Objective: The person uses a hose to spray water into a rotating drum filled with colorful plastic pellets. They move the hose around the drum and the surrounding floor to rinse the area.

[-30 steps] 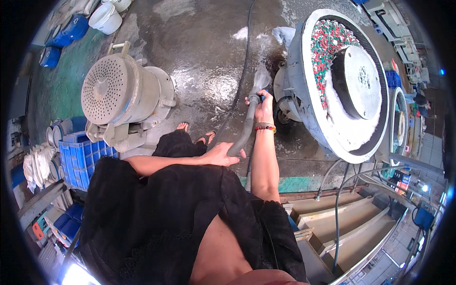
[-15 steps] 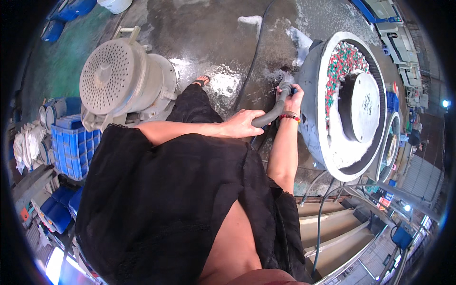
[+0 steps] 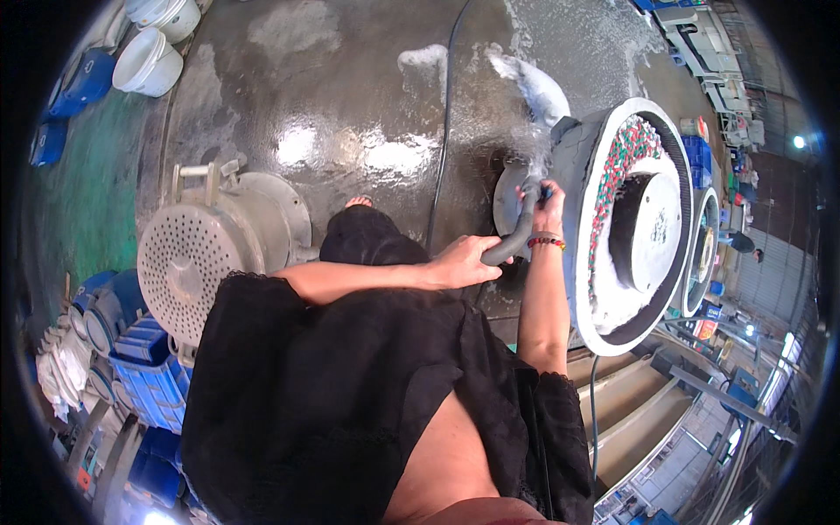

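A grey hose (image 3: pixel 522 229) runs between my two hands. My left hand (image 3: pixel 465 262) is closed round its lower part. Farther up, my right hand (image 3: pixel 548 208) grips the hose near its end, a beaded bracelet on the wrist. Water (image 3: pixel 535 150) sprays from that end toward the floor beside a large round bowl machine (image 3: pixel 577 164). Red, green and white small pieces (image 3: pixel 616 172) lie in the bowl's ring-shaped channel with white foam (image 3: pixel 615 297). A round hub (image 3: pixel 658 232) stands in its middle.
Wet floor (image 3: pixel 350 96) carries a dark cable (image 3: pixel 447 114) and a patch of foam (image 3: pixel 538 87). At left stands a metal drum with a perforated face (image 3: pixel 188 267). White buckets (image 3: pixel 149 66), blue barrels (image 3: pixel 87 83) and a blue crate (image 3: pixel 149 376) line the left side.
The view has shifted, so the bowl and drum sit lower in it. Both hands keep their hold on the hose, and water still sprays from its end.
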Demonstrator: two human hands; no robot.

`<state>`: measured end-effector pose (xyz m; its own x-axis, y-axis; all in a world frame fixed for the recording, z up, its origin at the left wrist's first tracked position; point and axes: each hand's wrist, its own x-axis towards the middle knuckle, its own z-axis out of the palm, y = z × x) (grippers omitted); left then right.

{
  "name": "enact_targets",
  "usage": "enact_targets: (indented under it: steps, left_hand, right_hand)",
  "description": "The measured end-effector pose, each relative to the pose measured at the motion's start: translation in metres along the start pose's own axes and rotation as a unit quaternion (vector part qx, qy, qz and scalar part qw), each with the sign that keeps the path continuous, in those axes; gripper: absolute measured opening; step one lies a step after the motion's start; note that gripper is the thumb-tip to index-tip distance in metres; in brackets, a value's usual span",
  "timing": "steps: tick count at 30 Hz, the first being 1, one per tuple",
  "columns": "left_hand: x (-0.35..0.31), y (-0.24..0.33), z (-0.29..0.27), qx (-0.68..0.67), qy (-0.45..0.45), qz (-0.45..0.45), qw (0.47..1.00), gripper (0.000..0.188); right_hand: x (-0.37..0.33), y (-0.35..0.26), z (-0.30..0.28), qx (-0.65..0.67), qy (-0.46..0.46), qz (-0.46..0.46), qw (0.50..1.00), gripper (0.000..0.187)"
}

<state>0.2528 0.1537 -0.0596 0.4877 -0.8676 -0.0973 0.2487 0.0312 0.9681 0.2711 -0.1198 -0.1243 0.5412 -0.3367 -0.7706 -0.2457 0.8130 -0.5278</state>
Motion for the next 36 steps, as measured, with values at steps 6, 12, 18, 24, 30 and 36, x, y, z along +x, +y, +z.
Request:
enact_targets:
  steps: [6,12,18,24,30,36]
  left_hand:
    - [0.019,0.006,-0.04,-0.009,-0.032,0.012,0.999,0.025]
    - [0.04,0.03,-0.061,-0.052,-0.087,-0.08,0.992,0.021]
    - [0.032,0.041,-0.064,-0.032,-0.071,-0.077,0.994,0.018]
    - [0.027,0.046,-0.062,-0.024,-0.034,-0.145,0.989,0.018]
    - [0.01,0.05,-0.036,0.137,-0.024,0.024,0.99,0.018]
    - [-0.005,0.069,0.02,0.166,-0.114,0.022,0.979,0.017]
  right_hand:
    - [0.007,-0.025,0.047,-0.021,0.045,-0.081,0.995,0.029]
    - [0.022,-0.019,0.064,-0.013,0.056,-0.03,0.998,0.032]
    - [0.025,-0.019,0.091,0.0,-0.003,-0.091,0.996,0.026]
    - [0.018,-0.002,0.086,-0.002,-0.009,-0.076,0.997,0.023]
    - [-0.011,-0.022,0.094,0.031,-0.092,-0.159,0.982,0.025]
    - [-0.102,-0.042,0.055,0.082,-0.068,-0.261,0.959,0.033]
